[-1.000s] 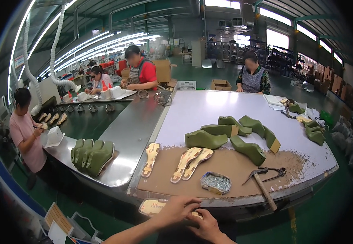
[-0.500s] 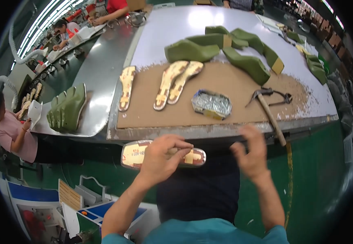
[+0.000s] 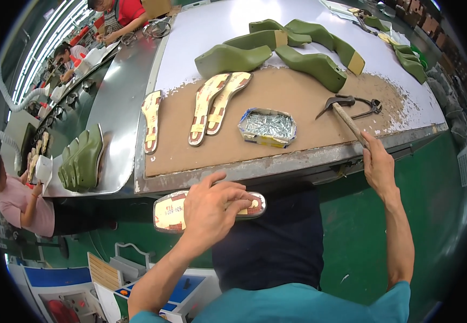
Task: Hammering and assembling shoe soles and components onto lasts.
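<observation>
Over my lap, my left hand [image 3: 214,207] is closed about a cream-and-brown insole [image 3: 170,211], its thumb and fingers bunched near the brown end. Whether a small piece sits between those fingertips is hidden. My right hand [image 3: 379,164] grips the end of the wooden handle of a hammer [image 3: 349,124], whose dark head still lies on the bench. Touching the hammer head is a pair of dark pincers [image 3: 372,107]. An open box of nails [image 3: 268,125] stands left of the hammer. Two overlapping insoles [image 3: 207,110] and a single insole [image 3: 151,121] lie farther left.
Several green shoe lasts [image 3: 233,58] lie across the back of the bench [image 3: 190,161]. More green lasts [image 3: 83,159] stand on the metal table [image 3: 118,102] at left. A person in pink [image 3: 26,202] stands beyond it, and other people work at the far left.
My right hand has moved right and up from the air before the bench and taken hold of the hammer handle. My left hand stays at the insole; the view has shifted slightly.
</observation>
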A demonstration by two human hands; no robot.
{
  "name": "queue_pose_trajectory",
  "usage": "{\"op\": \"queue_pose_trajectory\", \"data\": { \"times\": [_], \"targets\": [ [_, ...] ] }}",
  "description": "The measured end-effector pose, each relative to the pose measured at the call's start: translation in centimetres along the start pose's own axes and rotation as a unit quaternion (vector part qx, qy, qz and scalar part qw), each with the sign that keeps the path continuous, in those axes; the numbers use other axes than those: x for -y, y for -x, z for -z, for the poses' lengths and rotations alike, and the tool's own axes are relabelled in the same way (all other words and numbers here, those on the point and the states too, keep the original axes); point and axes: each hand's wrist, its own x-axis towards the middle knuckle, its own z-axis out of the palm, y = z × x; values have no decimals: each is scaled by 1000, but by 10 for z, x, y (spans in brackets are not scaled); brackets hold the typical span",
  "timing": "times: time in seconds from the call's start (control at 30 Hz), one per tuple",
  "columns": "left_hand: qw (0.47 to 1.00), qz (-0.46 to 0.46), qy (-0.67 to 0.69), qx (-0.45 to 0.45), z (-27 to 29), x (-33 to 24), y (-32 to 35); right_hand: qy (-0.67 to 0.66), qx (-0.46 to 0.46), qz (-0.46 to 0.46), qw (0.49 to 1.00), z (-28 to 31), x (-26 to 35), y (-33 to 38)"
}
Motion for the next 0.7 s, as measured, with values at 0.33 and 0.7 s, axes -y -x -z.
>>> {"op": "queue_pose_trajectory", "data": {
  "times": [0.33, 0.7],
  "targets": [
    [999, -5, 12, -34, 0, 2, 2, -491, 46, -46, 869, 25, 102, 81],
    [999, -35, -19, -32, -5, 3, 1, -407, 16, 158, 900, 48, 120, 79]
  ]
}}
